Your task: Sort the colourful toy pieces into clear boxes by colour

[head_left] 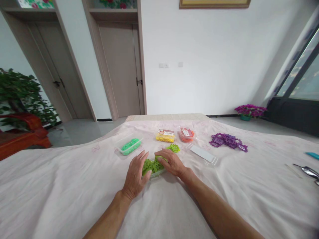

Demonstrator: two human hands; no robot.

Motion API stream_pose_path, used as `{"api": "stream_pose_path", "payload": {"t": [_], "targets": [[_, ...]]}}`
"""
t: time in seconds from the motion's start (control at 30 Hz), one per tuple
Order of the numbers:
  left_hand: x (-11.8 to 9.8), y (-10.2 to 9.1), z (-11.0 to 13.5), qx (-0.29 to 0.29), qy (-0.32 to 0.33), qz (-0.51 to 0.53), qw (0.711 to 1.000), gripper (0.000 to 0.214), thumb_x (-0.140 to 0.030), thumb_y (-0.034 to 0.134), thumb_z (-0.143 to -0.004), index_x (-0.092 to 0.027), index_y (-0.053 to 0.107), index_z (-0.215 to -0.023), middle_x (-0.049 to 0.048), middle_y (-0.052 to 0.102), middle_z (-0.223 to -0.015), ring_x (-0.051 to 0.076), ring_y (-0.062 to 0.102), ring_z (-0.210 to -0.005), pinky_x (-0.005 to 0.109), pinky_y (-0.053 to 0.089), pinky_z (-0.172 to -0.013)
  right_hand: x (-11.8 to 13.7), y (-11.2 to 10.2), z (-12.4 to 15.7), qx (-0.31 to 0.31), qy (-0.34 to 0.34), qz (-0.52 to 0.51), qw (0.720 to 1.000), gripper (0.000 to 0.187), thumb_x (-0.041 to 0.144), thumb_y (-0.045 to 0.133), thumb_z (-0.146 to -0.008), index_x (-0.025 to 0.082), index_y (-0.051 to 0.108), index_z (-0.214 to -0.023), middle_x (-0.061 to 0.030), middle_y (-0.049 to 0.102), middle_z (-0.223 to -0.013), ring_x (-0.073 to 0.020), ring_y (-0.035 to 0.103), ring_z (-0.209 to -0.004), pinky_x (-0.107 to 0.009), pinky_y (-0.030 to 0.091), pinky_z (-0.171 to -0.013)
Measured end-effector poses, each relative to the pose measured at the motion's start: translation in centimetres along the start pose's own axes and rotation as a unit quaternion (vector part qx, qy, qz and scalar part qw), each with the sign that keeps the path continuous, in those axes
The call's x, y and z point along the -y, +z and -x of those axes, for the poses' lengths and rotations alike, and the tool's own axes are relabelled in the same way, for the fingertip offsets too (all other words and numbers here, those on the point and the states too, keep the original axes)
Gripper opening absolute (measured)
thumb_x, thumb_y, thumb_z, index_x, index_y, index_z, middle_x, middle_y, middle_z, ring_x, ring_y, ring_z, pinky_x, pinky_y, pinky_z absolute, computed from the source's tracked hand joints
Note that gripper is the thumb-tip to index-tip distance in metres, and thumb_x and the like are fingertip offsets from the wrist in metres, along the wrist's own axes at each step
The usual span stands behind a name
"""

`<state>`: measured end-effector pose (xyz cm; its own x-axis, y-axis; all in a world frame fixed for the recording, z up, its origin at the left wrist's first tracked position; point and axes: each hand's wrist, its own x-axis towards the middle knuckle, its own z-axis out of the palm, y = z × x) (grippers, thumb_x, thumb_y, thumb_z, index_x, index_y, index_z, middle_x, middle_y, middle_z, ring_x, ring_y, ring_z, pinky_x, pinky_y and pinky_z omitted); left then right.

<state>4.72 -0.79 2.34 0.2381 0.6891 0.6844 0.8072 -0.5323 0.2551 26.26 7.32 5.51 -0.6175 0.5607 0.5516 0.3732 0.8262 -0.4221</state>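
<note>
Two bare forearms reach across a pale pink flowered sheet on a bed [62,186], with wide bare cloth at 6, 7 and 9 o'clock of the hands and no near edge in view. The left hand [136,174] lies palm down, its grip wide, fingertips against a clump of lime-green interlocking plastic pieces [152,165]. The right hand [171,163] cups over the clump's far side; whether that grip clasps it cannot be told. The clump sits in a shallow clear plastic tray [157,173], at mid-bed between the hands.

Many lime pieces look already joined. A small loose lime-green cluster [173,148] lies outside the tray at 1 o'clock, just beyond the right hand.

At 2 o'clock lies a clear flat lid with a white label [203,154]. At 11 o'clock stands an open clear tray of mint-green pieces [129,146]. At 12 to 1 o'clock are a lidded box of yellow pieces [165,135] and a lidded box of orange pieces [186,134], both apparently untouched. A heap of purple pieces [225,140] lies boxless farther out at 2 o'clock.

Well apart at 3 o'clock, a shiny metal tool [309,172] rests near the picture's edge. The bed's far edge [169,117] runs at 12 o'clock, with open floor, two closed doors and a pot of purple flowers [249,111] beyond.
</note>
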Motion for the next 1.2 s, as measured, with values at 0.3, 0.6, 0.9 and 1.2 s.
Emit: {"api": "stream_pose_path", "payload": {"t": [0.3,0.6,0.9,1.2], "targets": [[-0.7,-0.7,-0.6,0.072,-0.010,-0.016,0.997,0.030,-0.034,0.047,-0.095,-0.025,0.064,-0.118,0.0066,0.068,-0.122,0.024,0.059,-0.115,0.054,0.031,-0.112,-6.4,-0.1,1.4,-0.153,0.206,0.169,0.952,0.032,0.024,0.045,-0.094,0.019,0.065,-0.118,-0.0099,0.069,-0.117,-0.0247,0.058,-0.111,-0.038,0.041,-0.102],[-0.9,-0.5,-0.5,0.064,-0.015,-0.012,0.998,0.029,-0.033,0.046,-0.095,-0.025,0.064,-0.116,0.0064,0.069,-0.119,0.023,0.061,-0.111,0.053,0.031,-0.111,-7.7,-0.6,2.5,-0.005,0.304,0.254,0.918,0.053,0.044,0.055,-0.090,0.021,0.051,-0.138,-0.0117,0.056,-0.138,-0.0284,0.046,-0.128,-0.039,0.033,-0.103],[-0.8,-0.4,-0.5,0.062,-0.011,-0.012,0.998,0.029,-0.033,0.047,-0.094,-0.025,0.064,-0.117,0.0059,0.068,-0.120,0.023,0.061,-0.110,0.052,0.033,-0.110,-8.3,-0.5,2.7,-0.093,0.282,0.221,0.929,0.054,0.041,0.069,-0.077,0.023,0.061,-0.127,-0.0107,0.065,-0.117,-0.0276,0.056,-0.109,-0.037,0.041,-0.095],[-0.7,-0.5,-0.5,0.070,-0.012,-0.009,0.997,0.030,-0.034,0.046,-0.095,-0.025,0.064,-0.117,0.0076,0.068,-0.120,0.024,0.060,-0.113,0.054,0.031,-0.111,-9.2,0.4,2.5,-0.196,0.181,0.078,0.961,0.037,0.017,0.057,-0.078,0.022,0.066,-0.114,-0.0068,0.063,-0.103,-0.0195,0.061,-0.091,-0.033,0.050,-0.085]]}}
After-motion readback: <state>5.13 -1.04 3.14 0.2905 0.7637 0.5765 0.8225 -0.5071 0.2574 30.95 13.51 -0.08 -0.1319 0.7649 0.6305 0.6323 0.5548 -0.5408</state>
